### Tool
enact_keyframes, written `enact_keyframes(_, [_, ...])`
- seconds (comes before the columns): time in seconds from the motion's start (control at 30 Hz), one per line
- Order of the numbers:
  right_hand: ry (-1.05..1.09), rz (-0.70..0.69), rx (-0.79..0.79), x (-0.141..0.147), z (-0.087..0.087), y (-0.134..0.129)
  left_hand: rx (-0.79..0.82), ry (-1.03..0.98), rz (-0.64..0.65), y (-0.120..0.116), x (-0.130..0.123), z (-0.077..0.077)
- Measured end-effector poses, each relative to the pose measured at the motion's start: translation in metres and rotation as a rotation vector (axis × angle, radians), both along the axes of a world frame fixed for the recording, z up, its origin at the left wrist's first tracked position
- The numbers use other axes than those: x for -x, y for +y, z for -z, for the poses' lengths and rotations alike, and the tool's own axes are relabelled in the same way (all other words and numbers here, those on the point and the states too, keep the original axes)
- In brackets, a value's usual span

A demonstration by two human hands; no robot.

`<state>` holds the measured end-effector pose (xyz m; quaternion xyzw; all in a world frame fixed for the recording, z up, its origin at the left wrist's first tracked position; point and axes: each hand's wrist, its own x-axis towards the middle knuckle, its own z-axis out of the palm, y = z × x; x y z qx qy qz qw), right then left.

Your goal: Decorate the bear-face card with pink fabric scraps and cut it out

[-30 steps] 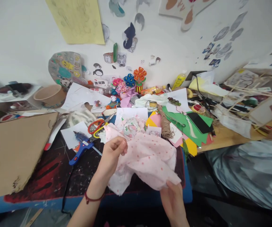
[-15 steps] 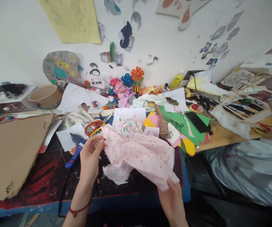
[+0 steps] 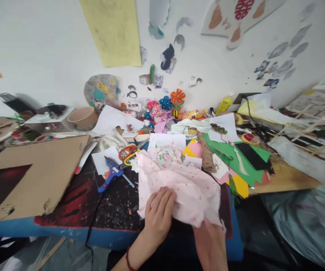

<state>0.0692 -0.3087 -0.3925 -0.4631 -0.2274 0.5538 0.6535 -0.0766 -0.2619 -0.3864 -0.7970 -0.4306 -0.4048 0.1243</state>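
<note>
A pale pink cloth with small red dots [image 3: 179, 184] lies spread and wrinkled at the table's front. My left hand [image 3: 159, 210] rests on its lower left part, fingers together and bent over the fabric. At the cloth's lower right edge is my right hand [image 3: 210, 237]; the fabric covers its fingers, so their grip is hidden. Left of the cloth lie a blue glue gun [image 3: 111, 180] and scissors with red and yellow handles [image 3: 128, 151]. Just behind the cloth are small floral scraps [image 3: 165, 154] and a white paper [image 3: 166, 140].
Brown cardboard [image 3: 46, 165] covers much of the left side. Twine [image 3: 208, 154], green paper [image 3: 221, 150] and a black phone [image 3: 252, 156] lie to the right. Bead flowers [image 3: 177, 97] stand at the back wall. A person's grey clothing [image 3: 306, 222] shows at the right.
My left hand has left the cloth's upper left corner and come down onto its lower part. The cloth's right side is more bunched over my right hand. The view has shifted left.
</note>
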Motion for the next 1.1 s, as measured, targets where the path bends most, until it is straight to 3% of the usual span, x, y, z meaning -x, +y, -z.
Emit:
enact_keyframes(0.1, [-0.098,-0.037,-0.053,-0.003,0.008,0.001,-0.031,-0.056,0.019,0.012,0.014,-0.011])
enact_keyframes(0.23, [0.254,0.135,0.029,0.0,0.023,-0.004,0.042,-0.134,0.095,0.008,0.038,-0.028])
enact_keyframes(0.33, [0.388,0.086,0.168,0.006,0.033,-0.01,0.308,-0.101,0.223,-0.002,0.059,-0.046])
enact_keyframes(0.43, [0.441,-0.03,0.251,0.011,0.036,-0.01,0.762,0.15,0.436,-0.004,0.086,-0.069])
enact_keyframes(0.5, [0.455,-0.079,0.279,0.011,0.033,-0.005,0.865,0.233,0.467,0.009,0.102,-0.079])
enact_keyframes(0.53, [0.453,-0.08,0.28,0.01,0.03,-0.002,0.83,0.221,0.366,0.021,0.108,-0.082])
enact_keyframes(0.6, [0.447,-0.054,0.271,0.006,0.026,0.006,0.68,0.203,0.005,0.053,0.115,-0.08])
enact_keyframes(0.7, [0.406,0.002,0.274,-0.005,0.028,0.016,0.59,0.451,-0.44,0.111,0.115,-0.065])
enact_keyframes(0.83, [0.243,0.158,0.267,-0.021,0.037,0.023,0.637,0.487,-0.474,0.166,0.108,-0.044])
enact_keyframes(0.93, [0.141,0.193,0.246,-0.028,0.016,0.029,0.69,0.478,-0.47,0.184,0.108,-0.035])
enact_keyframes(1.03, [0.184,0.035,0.096,-0.027,-0.04,0.048,0.753,0.46,-0.441,0.194,0.112,-0.039])
enact_keyframes(1.1, [0.196,-0.079,0.016,-0.025,-0.083,0.073,0.781,0.444,-0.422,0.201,0.115,-0.052])
